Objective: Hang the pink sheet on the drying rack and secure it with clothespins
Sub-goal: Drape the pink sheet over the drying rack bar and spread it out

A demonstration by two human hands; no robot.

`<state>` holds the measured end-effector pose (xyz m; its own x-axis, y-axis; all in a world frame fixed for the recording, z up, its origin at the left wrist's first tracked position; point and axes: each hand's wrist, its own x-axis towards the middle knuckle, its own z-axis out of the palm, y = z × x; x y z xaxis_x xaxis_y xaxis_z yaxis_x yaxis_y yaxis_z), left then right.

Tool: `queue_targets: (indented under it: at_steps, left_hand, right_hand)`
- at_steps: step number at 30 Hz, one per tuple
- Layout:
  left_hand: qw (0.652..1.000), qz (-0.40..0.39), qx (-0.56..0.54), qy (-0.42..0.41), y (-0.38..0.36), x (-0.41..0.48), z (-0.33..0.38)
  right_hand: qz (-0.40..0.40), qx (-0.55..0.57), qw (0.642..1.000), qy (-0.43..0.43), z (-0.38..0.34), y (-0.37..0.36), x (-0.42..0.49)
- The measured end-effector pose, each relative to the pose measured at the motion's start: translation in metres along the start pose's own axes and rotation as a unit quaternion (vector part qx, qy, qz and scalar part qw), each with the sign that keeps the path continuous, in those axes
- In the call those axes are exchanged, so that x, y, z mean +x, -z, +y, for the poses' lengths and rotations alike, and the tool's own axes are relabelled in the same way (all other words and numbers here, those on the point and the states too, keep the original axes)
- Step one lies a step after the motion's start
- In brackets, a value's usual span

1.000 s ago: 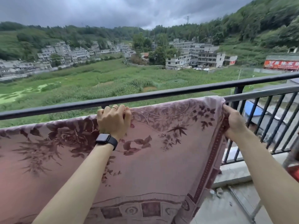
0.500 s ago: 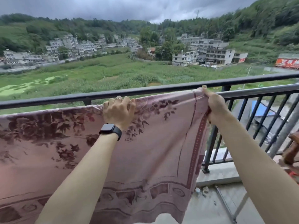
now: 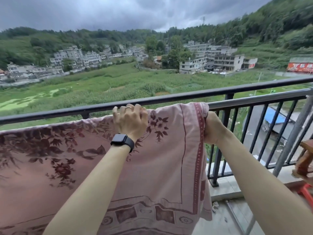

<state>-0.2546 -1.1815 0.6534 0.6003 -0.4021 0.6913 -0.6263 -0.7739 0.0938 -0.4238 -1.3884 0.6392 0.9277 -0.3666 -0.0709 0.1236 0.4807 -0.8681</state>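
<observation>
The pink sheet (image 3: 157, 167) with dark red flowers hangs over the silver bar of the drying rack (image 3: 254, 100) and drapes toward me. My left hand (image 3: 129, 122), with a ring and a black watch, curls over the sheet's top fold on the bar. My right hand (image 3: 211, 128) grips the sheet's right bordered edge just below the bar; its fingers are hidden behind the cloth. No clothespin is in view.
A black balcony railing (image 3: 169, 99) runs just behind the rack bar, with vertical bars at the right. A grey rack post (image 3: 293, 133) slants down at the right. A wooden object (image 3: 304, 160) and a red stool (image 3: 304, 192) sit at the right edge. Concrete floor lies below.
The sheet's right edge has slid left along the bar, with both hands shifting the cloth. My right hand has dropped from the top of the bar to just below it.
</observation>
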Motion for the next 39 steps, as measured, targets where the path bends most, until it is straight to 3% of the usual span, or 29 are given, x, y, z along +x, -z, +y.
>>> queue_targets:
  at_steps: [4,6,10,13,18,22,28,31,34,39]
  left_hand:
    - [1.000,-0.019,-0.016,0.000,-0.015,-0.006,0.015]
    - [1.000,-0.009,-0.004,-0.016,-0.019,-0.006,0.007]
    - [0.999,0.014,0.009,-0.028,-0.022,-0.006,0.000]
    - [1.000,0.025,0.003,-0.009,-0.022,-0.008,0.008]
    - [0.997,0.043,-0.019,0.063,-0.013,-0.001,0.044]
    - [1.000,0.017,-0.023,-0.011,-0.006,0.009,0.100]
    - [0.996,-0.034,-0.040,-0.077,-0.028,0.011,0.162]
    - [0.995,0.012,-0.039,-0.086,-0.039,0.007,0.160]
    - [0.993,0.044,-0.029,-0.108,-0.044,0.012,0.156]
    - [0.992,0.060,-0.008,-0.111,-0.049,0.011,0.153]
  right_hand:
    - [-0.014,-0.043,0.999,0.011,-0.009,-0.008,0.003]
    - [0.010,-0.067,0.996,0.061,-0.027,0.007,-0.002]
    - [0.195,-0.023,0.963,0.185,-0.069,0.084,-0.010]
    - [0.287,-0.069,0.938,0.179,-0.056,0.134,-0.013]
    - [0.228,-0.210,0.943,0.124,-0.039,0.111,-0.031]
    - [0.092,-0.121,0.984,0.090,-0.044,0.094,-0.034]
    - [0.040,-0.107,0.991,0.076,-0.053,0.099,-0.029]
    - [0.077,-0.103,0.989,0.078,-0.062,0.112,-0.029]
    - [0.133,-0.115,0.975,0.133,-0.076,0.121,-0.030]
    - [0.314,0.012,0.902,0.296,-0.130,0.179,-0.036]
